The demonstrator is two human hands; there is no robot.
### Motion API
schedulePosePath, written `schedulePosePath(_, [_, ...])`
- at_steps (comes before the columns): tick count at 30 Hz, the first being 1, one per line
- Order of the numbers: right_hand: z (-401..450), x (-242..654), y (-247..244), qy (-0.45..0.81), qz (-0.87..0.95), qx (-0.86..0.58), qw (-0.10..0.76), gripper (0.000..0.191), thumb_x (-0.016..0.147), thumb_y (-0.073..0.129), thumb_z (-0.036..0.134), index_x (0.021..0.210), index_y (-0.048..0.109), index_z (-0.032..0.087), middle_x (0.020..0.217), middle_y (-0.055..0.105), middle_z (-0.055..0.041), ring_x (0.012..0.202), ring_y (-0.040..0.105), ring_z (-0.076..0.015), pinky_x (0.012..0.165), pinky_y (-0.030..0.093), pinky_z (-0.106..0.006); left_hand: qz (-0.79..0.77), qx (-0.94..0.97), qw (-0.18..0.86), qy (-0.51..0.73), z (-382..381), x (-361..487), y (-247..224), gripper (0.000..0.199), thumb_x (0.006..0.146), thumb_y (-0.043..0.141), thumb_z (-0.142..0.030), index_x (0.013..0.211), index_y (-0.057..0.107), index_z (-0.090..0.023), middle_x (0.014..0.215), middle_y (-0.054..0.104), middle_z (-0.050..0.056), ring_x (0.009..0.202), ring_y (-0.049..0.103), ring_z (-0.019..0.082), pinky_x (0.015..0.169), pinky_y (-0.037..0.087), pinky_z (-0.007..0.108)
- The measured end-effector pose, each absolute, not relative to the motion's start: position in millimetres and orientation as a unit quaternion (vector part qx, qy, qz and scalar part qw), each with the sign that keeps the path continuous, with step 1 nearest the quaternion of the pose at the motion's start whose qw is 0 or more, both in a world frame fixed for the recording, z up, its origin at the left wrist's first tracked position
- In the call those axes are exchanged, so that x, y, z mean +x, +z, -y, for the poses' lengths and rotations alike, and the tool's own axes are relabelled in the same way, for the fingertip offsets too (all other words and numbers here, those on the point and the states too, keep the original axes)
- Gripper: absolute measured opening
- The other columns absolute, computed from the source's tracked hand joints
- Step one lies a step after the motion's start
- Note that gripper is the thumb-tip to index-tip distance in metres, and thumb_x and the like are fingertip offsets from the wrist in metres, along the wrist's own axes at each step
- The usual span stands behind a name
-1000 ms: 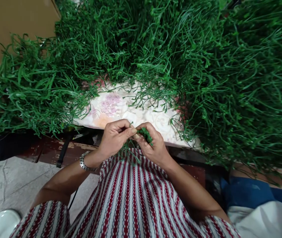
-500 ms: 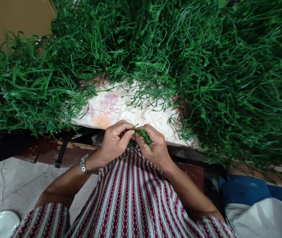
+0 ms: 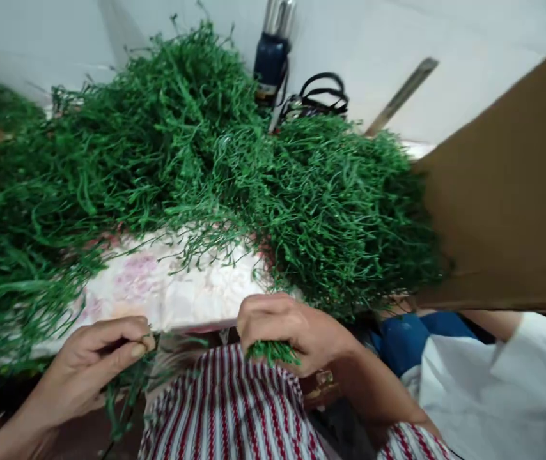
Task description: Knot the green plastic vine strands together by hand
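Observation:
My left hand (image 3: 103, 358) is closed at the lower left, thumb against fingers, pinching green stems (image 3: 126, 393) that hang below it, blurred. To the right, my right hand (image 3: 296, 329) wraps round a bundle of green stems (image 3: 273, 351); their cut-looking ends show under the fingers. Both hands are near the front edge of a pale floral-patterned surface (image 3: 181, 291). Beyond them lies a large heap of thin, curly green stems (image 3: 172, 140), some strewn over the pattern. I cannot tell whether the stems are real or plastic.
A brown cardboard panel (image 3: 507, 191) stands at the right. Behind the heap are a dark bottle-like object (image 3: 272, 61), a dark bag with handles (image 3: 318, 102) and a wooden stick (image 3: 402, 94) by the pale wall. Another person's white clothing (image 3: 498, 383) shows at lower right.
My hands have parted: the left moved left with stems, the right keeps the bundle. My view has swung right and up, bringing in the wall and cardboard panel.

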State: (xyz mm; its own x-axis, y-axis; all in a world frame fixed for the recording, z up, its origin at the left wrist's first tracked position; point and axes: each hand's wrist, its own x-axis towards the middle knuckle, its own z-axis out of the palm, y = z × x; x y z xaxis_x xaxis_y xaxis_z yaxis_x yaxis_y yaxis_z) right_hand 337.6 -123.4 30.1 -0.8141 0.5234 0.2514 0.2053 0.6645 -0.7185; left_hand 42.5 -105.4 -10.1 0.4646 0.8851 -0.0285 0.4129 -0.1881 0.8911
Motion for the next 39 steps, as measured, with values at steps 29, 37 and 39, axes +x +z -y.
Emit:
schedulePosePath(29, [105,291,-11,0.285,0.769,-0.414,0.395,0.017,0.09,0.045,0.025,0.096,0.057,0.014,0.08,0.061,-0.0038,0.071,0.056,-0.011,0.065,0.043,-0.022,-0.389,0.499,0.615,0.472,90,137,-2,0.006,0.075,0.065,-0.023,0.076,0.064,-0.017,0.058,0.05,-0.004,0.041,0.044,0.004,0.04,0.036,0.017])
schedulePosePath(37, [104,282,-19,0.467,0.709,-0.333,0.409,0.029,0.093,0.038,0.033,0.074,0.052,0.015,0.066,0.057,-0.0004,0.057,0.051,-0.0083,0.055,0.04,-0.02,-0.294,0.442,0.674,0.514,93,137,-5,0.01,0.075,0.064,-0.023,0.072,0.058,-0.015,0.077,0.06,0.0,0.037,0.042,0.0,0.037,0.037,0.016])
schedulePosePath(39, [103,281,-26,0.532,0.671,-0.303,0.418,0.033,0.093,0.037,0.038,0.073,0.051,0.015,0.063,0.055,0.0004,0.053,0.049,-0.0077,0.052,0.039,-0.019,-0.279,0.402,0.71,0.507,93,136,-2,0.013,0.075,0.064,-0.025,0.072,0.055,-0.016,0.062,0.058,-0.003,0.033,0.037,0.001,0.034,0.035,0.015])
